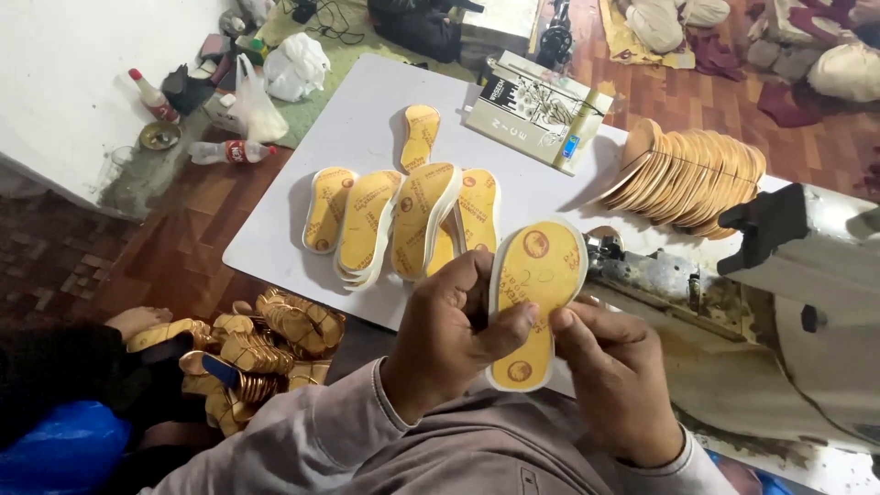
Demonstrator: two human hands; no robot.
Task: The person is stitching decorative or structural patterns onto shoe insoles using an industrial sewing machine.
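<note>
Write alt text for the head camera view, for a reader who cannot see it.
Both hands, left hand and right hand, hold up a yellow shoe insole with a white edge over a white table. More insoles lie fanned on the table, a tan stack stands beside a sewing machine, and gold straps are piled on the floor.

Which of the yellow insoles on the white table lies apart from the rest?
The single insole farthest from the hands, lying alone on the table near the box. The others overlap in a cluster below it.
</note>
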